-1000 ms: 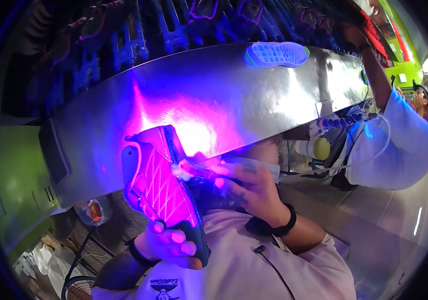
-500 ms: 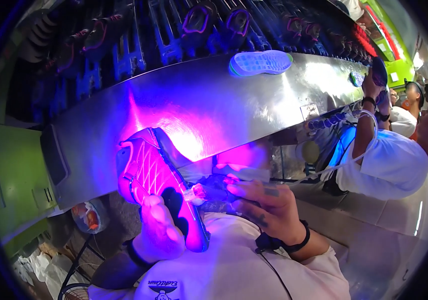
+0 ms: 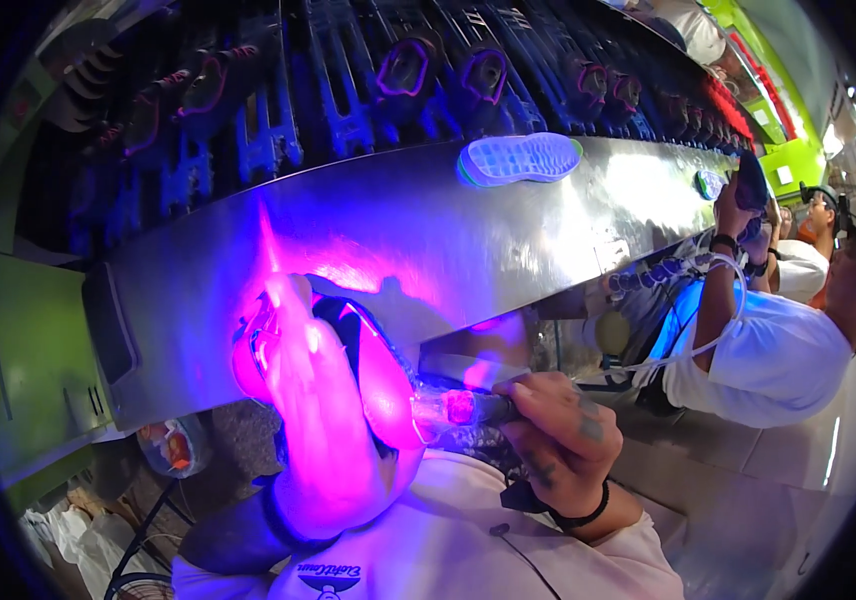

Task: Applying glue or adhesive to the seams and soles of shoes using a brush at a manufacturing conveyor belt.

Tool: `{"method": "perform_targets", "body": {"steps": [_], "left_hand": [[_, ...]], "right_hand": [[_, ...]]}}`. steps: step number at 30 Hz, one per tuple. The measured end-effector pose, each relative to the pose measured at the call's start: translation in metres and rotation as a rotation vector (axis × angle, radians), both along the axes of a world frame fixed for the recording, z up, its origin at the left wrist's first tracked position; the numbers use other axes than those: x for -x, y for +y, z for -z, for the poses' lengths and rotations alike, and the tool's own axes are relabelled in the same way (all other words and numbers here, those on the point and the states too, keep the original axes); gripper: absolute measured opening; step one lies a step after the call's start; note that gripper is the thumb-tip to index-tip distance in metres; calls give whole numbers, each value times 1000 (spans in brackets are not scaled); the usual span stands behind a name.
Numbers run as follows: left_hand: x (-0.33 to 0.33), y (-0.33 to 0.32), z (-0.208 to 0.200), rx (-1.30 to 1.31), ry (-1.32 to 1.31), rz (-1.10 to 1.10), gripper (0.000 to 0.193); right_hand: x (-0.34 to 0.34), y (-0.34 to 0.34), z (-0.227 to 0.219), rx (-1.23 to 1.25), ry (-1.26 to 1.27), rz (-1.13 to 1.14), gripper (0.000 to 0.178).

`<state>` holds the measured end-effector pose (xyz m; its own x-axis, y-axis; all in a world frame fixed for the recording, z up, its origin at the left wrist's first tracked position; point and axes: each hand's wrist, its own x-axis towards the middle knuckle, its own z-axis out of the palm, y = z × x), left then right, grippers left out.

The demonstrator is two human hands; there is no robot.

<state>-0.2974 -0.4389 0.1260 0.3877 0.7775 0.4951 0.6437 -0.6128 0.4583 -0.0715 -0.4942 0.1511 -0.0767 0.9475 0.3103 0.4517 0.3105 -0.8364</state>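
Observation:
Bathed in pink-violet light, a shoe upper (image 3: 386,385) stands on edge in front of my chest, its underside turned to the right. My left hand (image 3: 323,430) is wrapped over its side, covering most of the laced part. In my right hand (image 3: 568,430) is a brush (image 3: 488,408) with a dark handle, pinched between thumb and fingers. The pale bristle end points left and meets the lower edge of the shoe's underside. Glare hides what is on the bristles.
A pale sole (image 3: 520,160) lies on the metal bench (image 3: 508,235). Behind it runs a dark rack with several shoes (image 3: 408,67). A co-worker (image 3: 778,330) in white holds a shoe at the right. Left are a green cabinet (image 3: 28,350) and a bag-lined bin (image 3: 173,445).
The shoe has turned so more of its underside shows. My left hand has moved up over its side. The brush has shifted right and now lies nearly level at the underside's edge.

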Motion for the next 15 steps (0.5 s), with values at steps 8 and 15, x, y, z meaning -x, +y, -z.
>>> {"method": "perform_targets", "body": {"steps": [8, 15], "left_hand": [[6, 37, -35, 327, -180, 10, 96], [31, 64, -44, 473, -312, 61, 103]], "right_hand": [[3, 46, 1, -177, -78, -36, 41], [32, 72, 30, -242, 44, -4, 38]]}}
